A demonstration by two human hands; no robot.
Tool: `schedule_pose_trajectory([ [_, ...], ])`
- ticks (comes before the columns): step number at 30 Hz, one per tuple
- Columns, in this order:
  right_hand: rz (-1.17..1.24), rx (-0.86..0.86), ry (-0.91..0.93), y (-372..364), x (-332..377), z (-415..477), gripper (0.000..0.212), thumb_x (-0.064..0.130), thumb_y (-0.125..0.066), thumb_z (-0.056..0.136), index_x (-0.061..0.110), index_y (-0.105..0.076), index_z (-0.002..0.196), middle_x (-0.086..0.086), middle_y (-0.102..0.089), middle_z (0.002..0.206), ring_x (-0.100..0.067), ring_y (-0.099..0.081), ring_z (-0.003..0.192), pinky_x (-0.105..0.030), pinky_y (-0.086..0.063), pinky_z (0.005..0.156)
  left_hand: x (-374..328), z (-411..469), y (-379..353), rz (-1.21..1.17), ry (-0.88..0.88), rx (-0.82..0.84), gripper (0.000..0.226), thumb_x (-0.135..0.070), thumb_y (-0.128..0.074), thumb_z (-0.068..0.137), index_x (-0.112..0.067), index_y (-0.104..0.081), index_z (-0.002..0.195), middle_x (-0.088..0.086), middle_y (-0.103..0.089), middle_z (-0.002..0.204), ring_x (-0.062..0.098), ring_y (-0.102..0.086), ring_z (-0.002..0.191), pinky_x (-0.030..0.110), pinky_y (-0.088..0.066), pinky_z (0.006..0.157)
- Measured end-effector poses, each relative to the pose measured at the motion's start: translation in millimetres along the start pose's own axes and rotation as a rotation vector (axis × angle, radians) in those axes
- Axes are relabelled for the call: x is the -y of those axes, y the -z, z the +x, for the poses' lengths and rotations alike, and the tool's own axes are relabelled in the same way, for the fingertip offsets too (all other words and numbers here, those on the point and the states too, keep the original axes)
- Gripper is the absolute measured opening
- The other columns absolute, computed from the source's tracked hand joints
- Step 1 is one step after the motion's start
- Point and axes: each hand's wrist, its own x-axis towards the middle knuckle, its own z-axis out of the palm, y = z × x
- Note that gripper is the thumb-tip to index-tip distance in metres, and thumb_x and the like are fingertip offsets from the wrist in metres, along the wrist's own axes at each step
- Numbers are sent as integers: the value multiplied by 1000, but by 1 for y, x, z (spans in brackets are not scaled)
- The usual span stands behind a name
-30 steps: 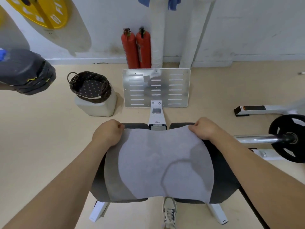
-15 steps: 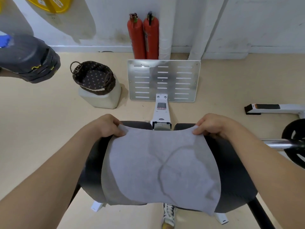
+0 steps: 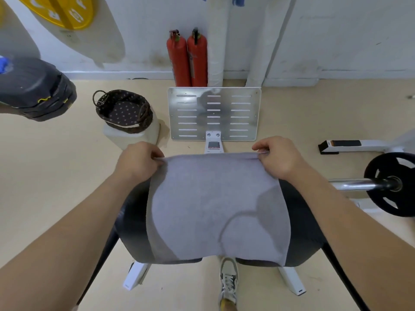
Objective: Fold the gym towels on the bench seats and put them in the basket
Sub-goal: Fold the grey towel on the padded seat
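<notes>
**Grey terry gym towel (image 3: 215, 205): far edge lifted**

It lies spread over the black padded bench seat (image 3: 301, 221). The left hand (image 3: 139, 160) and right hand (image 3: 278, 158) each pinch a far corner. That edge, sagging a moment ago, is now raised and taut. The first fold looks ready to begin; the dark wicker basket (image 3: 123, 111) waits beyond.

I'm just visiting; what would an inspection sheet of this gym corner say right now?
Surface: black bench seat, gray towel spread across it.
Job's things: towel on seat; basket holds no towel, sits on a white container.
Clutter: nothing seen.
Hands: left hand and right hand each pinch a far corner of the towel.
Cables: nothing seen.
Surroundings: two red fire extinguishers at the wall, slotted metal plate, barbell at right.
</notes>
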Motion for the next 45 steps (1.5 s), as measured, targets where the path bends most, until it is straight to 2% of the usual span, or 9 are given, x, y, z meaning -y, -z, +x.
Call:
schedule_pose_trajectory([
  [4,-69,-326,128,3,6,-34,26,5,-52,91,11,-71,108,-13,-60,107,-26,-58,99,-23,-39,86,-3,-24,16,-128,-82,-346,15,-11,-63,82,-20,-72,91,-2,-72,92,22,-63,88,27,-41,74],
  [11,173,-761,229,19,31,-67,20,3,-59,86,8,-72,101,-6,-53,95,-11,-48,83,4,-29,73,-19,-47,47,-362,-131,-584,27,0,-54,76,-13,-71,92,-1,-70,93,18,-61,90,16,-36,75],
  [18,132,-620,294,-15,3,-136,17,-2,-63,84,7,-68,97,-5,-59,97,-3,-50,84,-3,-40,77,9,-107,32,-330,-163,-482,21,0,-64,75,-16,-69,88,0,-68,91,21,-62,84,25,-41,76],
  [23,40,-612,284,-49,-32,-192,12,1,-67,82,4,-66,93,-11,-64,108,-17,-57,101,-13,-38,87,25,-175,5,-324,-229,-418,29,12,-67,66,-15,-65,78,-9,-59,82,10,-52,72,19,-40,61],
  [29,-72,-657,368,-83,-63,-214,16,16,-58,87,3,-66,87,-12,-62,100,-21,-56,100,-19,-44,91,35,-210,-27,-333,-226,-356,35,18,-70,61,-14,-63,76,-10,-55,82,7,-48,73,3,-36,65],
  [34,-207,-633,386,-99,-78,-209,5,8,-64,83,6,-67,86,-8,-63,92,-23,-56,94,-34,-52,81,44,-213,-48,-159,-332,-282,29,11,-75,63,-13,-63,73,-7,-58,80,9,-40,73,18,-33,56],
  [37,-255,-587,337,-106,-86,-204,17,1,-76,73,9,-68,87,-5,-65,90,-25,-57,93,-40,-53,72,49,-206,-56,27,-418,-249,31,11,-77,59,-13,-61,70,-4,-59,75,17,-39,66,27,-33,51],
  [42,-187,-616,280,-114,-89,-197,20,0,-77,72,10,-71,88,-4,-67,93,-23,-54,89,-39,-55,72,42,-196,-54,296,-453,-102,43,10,-76,45,-16,-67,77,-1,-62,78,22,-45,65,28,-32,50],
  [45,-55,-673,260,-115,-85,-197,22,-3,-78,72,9,-72,89,-4,-68,94,-21,-54,90,-30,-53,77,6,-201,-55,263,-485,-88,39,4,-74,47,-16,-68,80,-1,-58,76,24,-49,66,28,-28,50],
])
